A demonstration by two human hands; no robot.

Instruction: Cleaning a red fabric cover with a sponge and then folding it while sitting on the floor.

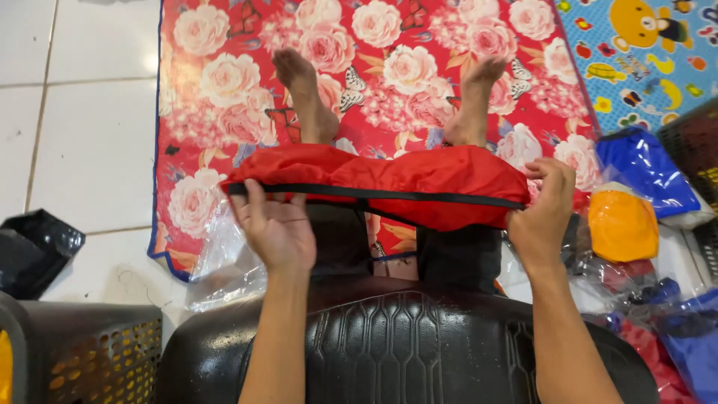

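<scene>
- Nearest the camera, a black ribbed plastic seat edge [404,344] fills the bottom middle, with both forearms reaching over it.
- At near left stands a dark perforated plastic basket [82,348]; something yellow shows at its left edge, too cut off to identify.
- Beyond it, a crumpled black plastic bag [34,247] lies on the white tiled floor [90,142].
- Left hand [275,228] grasps the left end of a red fabric piece with a black strip along its edge [389,183], fingers curled over that edge.
- Right hand [542,213] pinches the right end, so the fabric is stretched level above the lap.
- Underneath lies a red floor mat printed with pink roses [389,67], bare feet resting on it.
- At right, clear plastic-wrapped bundles sit together: blue [643,168], orange [621,224].
</scene>
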